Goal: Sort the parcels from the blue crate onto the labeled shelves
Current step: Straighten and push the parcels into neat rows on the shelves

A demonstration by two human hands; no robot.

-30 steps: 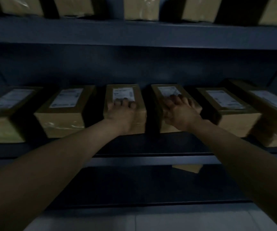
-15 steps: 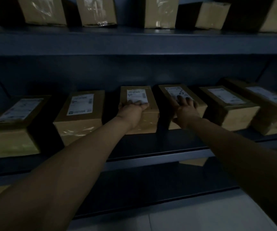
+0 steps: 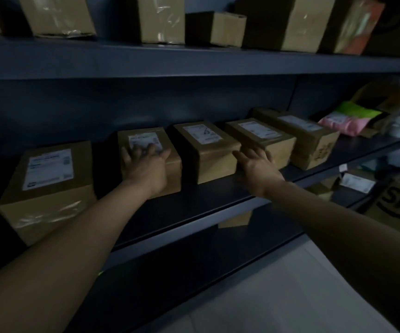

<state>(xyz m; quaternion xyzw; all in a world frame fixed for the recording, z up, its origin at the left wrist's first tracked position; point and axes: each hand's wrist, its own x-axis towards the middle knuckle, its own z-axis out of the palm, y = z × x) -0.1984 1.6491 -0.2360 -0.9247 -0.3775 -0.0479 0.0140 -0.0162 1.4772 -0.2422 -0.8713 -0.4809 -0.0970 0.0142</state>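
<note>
Dim storeroom shot, pretty dark overall, looking at dark metal racking with a pale tiled floor [image 3: 278, 296] at the bottom right. The middle shelf [image 3: 206, 198] has a row of brown cardboard parcels sitting side by side, each with a white label on top.

The left hand [image 3: 146, 169] is laid over the near top edge of the second parcel [image 3: 175, 169] in the row. Its fingers are spread and pretty much flat across the top, partly covering the label, with the thumb out to the right. It's resting or pressing on it, not wrapped round it.

The right hand [image 3: 257, 169] is just right of the third parcel [image 3: 208, 152], down at the gap between that one and the fourth parcel [image 3: 266, 138]. Its fingers are stretched out loosely and it's holding nothing. The index finger is right at the third parcel's near right corner, but I honestly can't tell if it's touching.

A bigger parcel [image 3: 47, 188] sits at the left end of the row, and a fifth parcel [image 3: 307, 138] is further right. Past that, at the far right of the same shelf, there's a pink mailer bag [image 3: 345, 123] with a green one [image 3: 357, 112] just behind it.

The upper shelf [image 3: 194, 61] holds more cardboard boxes [image 3: 160, 20], some with shiny tape. Low down on the right there's a carton with big "SF" lettering [image 3: 398, 205].
</note>
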